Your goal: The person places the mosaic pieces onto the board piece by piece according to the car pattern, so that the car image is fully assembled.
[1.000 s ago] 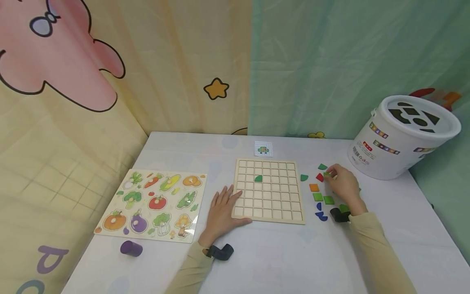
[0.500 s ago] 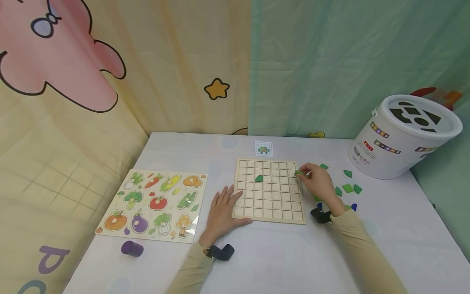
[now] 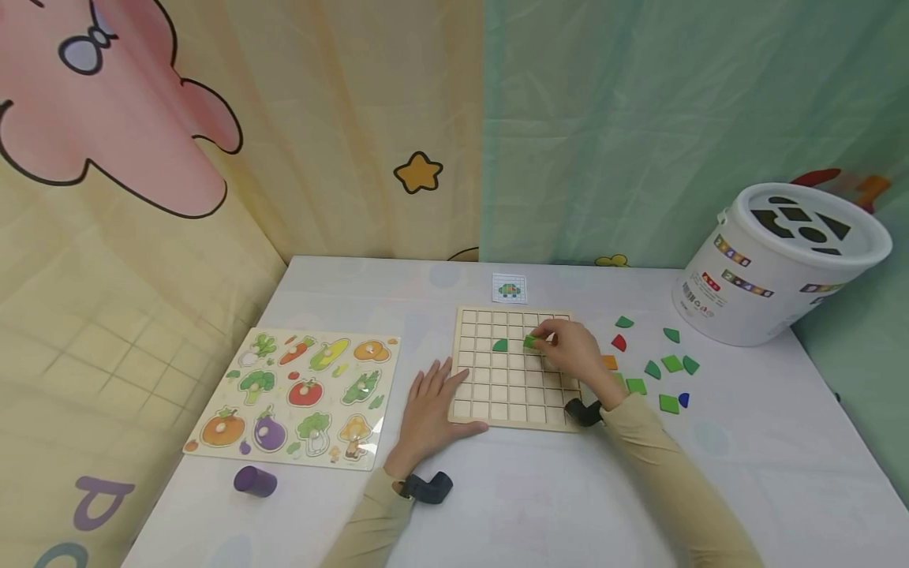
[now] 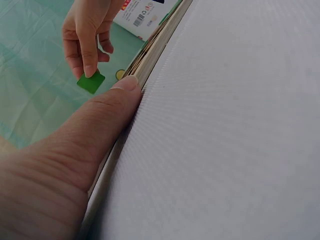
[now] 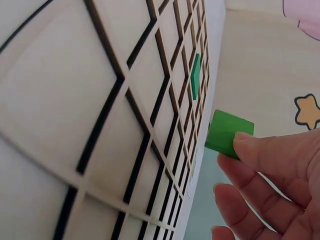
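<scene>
Right hand (image 3: 574, 351) pinches 1 green square tile (image 5: 224, 131), free edge leftward, over a grid board (image 3: 499, 393), left hand (image 3: 429, 409) outspread, on a white table (image 3: 540, 505) before curtains (image 3: 604, 142).

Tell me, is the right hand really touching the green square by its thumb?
Touching. The right wrist view shows the right hand pinching the green square, its thumb on the square's face.

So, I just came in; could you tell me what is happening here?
The fingers of a person's right hand pinch a green square tile over the wooden grid board; it is not yet set in. The left hand rests at the board's near left corner. One green quarter-round piece sits in the board; other coloured pieces lie to its right.
</scene>
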`<state>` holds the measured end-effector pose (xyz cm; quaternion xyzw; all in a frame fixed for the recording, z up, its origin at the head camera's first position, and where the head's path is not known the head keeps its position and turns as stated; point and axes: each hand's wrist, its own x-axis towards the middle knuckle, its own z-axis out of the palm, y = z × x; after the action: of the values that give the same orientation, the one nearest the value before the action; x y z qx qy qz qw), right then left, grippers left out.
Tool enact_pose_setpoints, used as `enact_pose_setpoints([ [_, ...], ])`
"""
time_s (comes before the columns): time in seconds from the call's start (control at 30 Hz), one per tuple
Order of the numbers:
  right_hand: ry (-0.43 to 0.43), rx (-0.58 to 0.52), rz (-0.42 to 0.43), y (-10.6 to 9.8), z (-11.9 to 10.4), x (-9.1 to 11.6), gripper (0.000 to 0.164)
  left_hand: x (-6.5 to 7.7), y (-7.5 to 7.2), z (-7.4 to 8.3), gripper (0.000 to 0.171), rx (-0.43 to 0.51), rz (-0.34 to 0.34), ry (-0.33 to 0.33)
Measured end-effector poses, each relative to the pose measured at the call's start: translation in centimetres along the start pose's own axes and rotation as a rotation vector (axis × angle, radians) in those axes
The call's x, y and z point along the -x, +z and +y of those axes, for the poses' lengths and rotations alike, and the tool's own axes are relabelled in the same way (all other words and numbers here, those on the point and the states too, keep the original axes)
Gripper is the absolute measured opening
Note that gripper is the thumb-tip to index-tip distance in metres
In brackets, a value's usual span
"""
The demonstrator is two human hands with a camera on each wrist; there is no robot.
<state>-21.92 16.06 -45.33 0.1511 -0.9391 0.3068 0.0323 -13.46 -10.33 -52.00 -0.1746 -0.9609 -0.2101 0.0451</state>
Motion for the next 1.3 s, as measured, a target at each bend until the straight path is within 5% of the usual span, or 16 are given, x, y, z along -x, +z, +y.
enact_pose_setpoints([
  [1.0, 0.02, 0.018, -0.063, 2.0, -0.7, -1.8, 0.004, 0.0, -0.2, 0.1, 0.094, 0.005, 0.004, 0.001],
  [1.3, -0.004, 0.077, -0.104, 2.0, -0.3, -2.0, 0.017, 0.0, 0.0, -0.1, 0.095, 0.0, 0.008, 0.005],
])
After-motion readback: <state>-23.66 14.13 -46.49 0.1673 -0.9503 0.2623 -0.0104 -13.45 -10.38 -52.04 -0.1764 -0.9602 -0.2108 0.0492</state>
